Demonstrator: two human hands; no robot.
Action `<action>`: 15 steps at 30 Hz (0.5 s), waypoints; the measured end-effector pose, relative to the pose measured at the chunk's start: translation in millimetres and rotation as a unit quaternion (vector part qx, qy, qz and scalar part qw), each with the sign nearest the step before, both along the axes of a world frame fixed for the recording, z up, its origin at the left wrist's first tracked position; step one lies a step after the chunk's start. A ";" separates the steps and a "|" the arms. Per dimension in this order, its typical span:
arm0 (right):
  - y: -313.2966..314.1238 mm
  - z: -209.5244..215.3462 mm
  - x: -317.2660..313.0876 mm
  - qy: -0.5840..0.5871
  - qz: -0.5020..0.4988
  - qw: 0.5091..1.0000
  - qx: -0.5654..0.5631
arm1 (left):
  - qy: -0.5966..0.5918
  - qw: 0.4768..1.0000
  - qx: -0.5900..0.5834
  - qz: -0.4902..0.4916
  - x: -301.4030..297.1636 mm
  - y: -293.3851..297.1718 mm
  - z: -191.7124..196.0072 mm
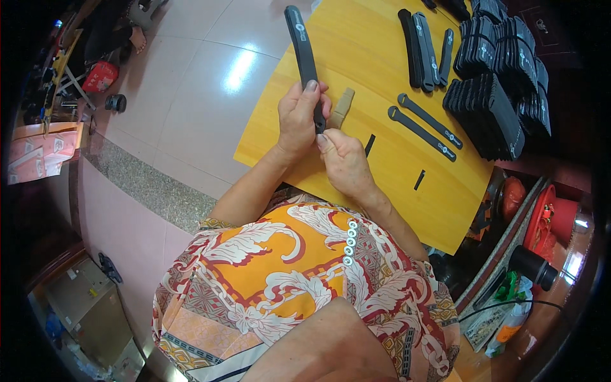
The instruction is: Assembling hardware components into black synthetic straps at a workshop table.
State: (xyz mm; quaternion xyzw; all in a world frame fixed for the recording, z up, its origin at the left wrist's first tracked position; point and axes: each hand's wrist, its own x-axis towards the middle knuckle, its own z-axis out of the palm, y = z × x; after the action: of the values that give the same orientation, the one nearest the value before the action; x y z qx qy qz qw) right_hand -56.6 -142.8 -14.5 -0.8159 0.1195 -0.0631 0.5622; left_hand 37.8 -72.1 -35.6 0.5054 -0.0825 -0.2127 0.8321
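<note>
A long black strap (301, 51) with light printing stands up out of my left hand (296, 120), its far end pointing away from me. The left fingers wrap around the strap, with the thumb pressed along it. At the strap's near end, my right hand (347, 164) is closed in a pinch; its fingertips hide what exactly they grip there. Just beyond the hands lies a tan folded strip (344, 107) on the yellow table (388, 210). To the right, two black straps (425, 132) with slotted round ends lie side by side. Short black strips (419, 179) lie nearer.
Several loose straps (425, 51) lie at the table's far side. Stacked, banded black bundles (484, 114) fill its right corner. A red container (560, 219) and a black bottle (533, 267) sit on a lower surface at right. Tiled floor (191, 76) spreads left of the table.
</note>
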 end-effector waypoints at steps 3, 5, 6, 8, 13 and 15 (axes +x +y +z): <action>-3.8 -0.3 0.6 0.019 0.019 0.994 0.109 | -0.011 1.000 0.014 0.019 -0.4 -1.6 0.2; -11.4 6.7 0.4 0.129 0.040 0.968 0.210 | -0.012 1.000 0.020 0.022 0.5 -2.2 -0.1; -13.2 11.9 0.1 0.128 0.042 0.969 0.208 | 0.004 1.000 0.026 0.008 1.0 -2.5 -0.4; -14.9 22.0 -1.7 0.063 0.083 0.988 -0.114 | 0.018 0.999 0.031 -0.006 1.6 -2.3 1.7; -15.7 27.2 -3.6 -0.053 0.080 0.942 -0.321 | 0.091 0.994 -0.035 -0.054 4.1 -2.6 0.3; -13.8 24.9 -5.0 -0.047 0.077 0.944 -0.318 | 0.101 0.992 -0.043 -0.060 4.8 -4.3 -2.4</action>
State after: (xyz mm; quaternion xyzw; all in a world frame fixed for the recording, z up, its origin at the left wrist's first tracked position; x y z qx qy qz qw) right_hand -61.6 -156.5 10.4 -0.9552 0.0031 -0.0924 0.2812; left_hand 42.6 -76.4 -38.0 0.4395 -0.0367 -0.3088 0.8427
